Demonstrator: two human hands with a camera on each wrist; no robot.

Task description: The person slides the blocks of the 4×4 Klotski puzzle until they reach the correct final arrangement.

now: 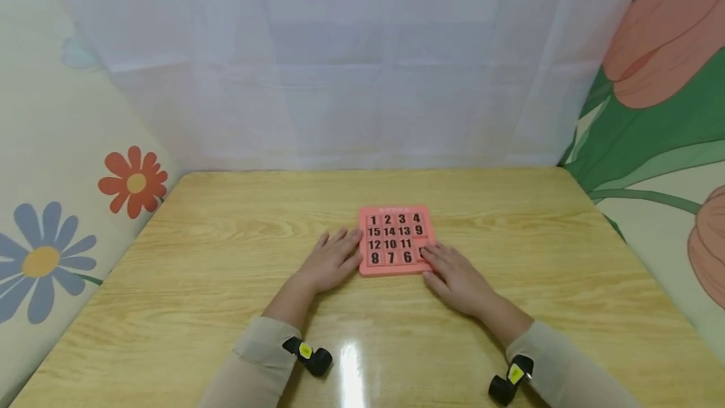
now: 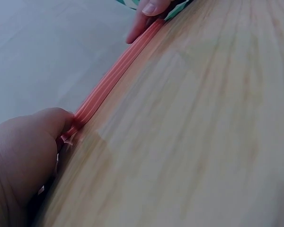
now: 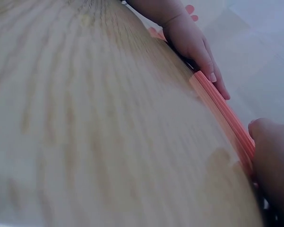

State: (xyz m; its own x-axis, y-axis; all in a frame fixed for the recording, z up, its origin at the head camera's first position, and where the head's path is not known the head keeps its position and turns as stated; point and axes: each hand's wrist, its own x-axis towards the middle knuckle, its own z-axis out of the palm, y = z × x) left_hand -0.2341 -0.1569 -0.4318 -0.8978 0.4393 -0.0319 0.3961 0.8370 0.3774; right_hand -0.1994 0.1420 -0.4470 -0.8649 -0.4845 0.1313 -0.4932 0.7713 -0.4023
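A pink sliding number puzzle [image 1: 389, 238] lies flat on the table, its black-numbered tiles in rows with a gap at the right of the third row. My left hand [image 1: 331, 262] rests along the puzzle's left edge, fingers extended and touching the frame. At the lower right corner, fingertips of my right hand [image 1: 460, 281] lie on a tile and partly hide its number. The left wrist view shows the puzzle's front side [image 2: 116, 73] edge-on, with my left thumb [image 2: 54, 120] against its near corner. My right thumb [image 3: 260, 127] is beside the other corner in the right wrist view.
The wood-grain table [image 1: 226, 219] extends around the puzzle on all sides. A white cloth [image 1: 385, 68] hangs behind its far edge. Flower-printed panels [image 1: 45, 206] stand at both sides. Each sleeve cuff carries a small black wrist camera [image 1: 317, 361].
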